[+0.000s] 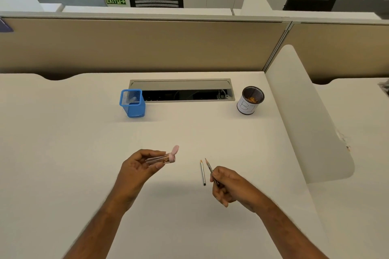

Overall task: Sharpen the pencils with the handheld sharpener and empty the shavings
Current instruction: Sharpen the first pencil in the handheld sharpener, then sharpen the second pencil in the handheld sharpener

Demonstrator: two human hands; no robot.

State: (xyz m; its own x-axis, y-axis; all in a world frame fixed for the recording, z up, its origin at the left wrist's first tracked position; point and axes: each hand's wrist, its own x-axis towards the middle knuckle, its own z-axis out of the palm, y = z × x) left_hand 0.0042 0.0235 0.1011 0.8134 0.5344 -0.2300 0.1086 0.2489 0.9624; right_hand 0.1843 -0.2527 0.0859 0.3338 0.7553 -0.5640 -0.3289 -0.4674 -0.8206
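Head camera view, looking down on a pale desk: the left hand [140, 164] grips a clear plastic tube-shaped sharpener [161, 159] between thumb and fingers, held sideways above the desk with its pink end pointing right. A pink hinged cap [175, 150] stands flipped open at that end, and brown shavings show inside the clear body just behind it. The right hand [228, 185] is closed around a dark pencil [210, 169], pinching it low on the shaft so the sharpened tip points away and slightly left, tilted up off the desk. Just left of that pencil, a second, silver-grey pencil [203, 172] lies flat on the white desk surface [84, 153], its sharpened tip pointing to the far side; the two tips sit near each other but apart. Both bare forearms reach in from the near edge.

Farther away, on the left, a blue square wire-mesh holder [133, 103] stands upright next to the left end of a grey cable tray [181, 90], whose lid is raised over a dark slot set into the desk. On the far right stands a round dark mesh cup wrapped in white paper [250, 100], with a heap of brown shavings at its bottom. A tan partition panel [147, 46] runs behind the desk, and a white curved divider [305, 115] borders it on the right.
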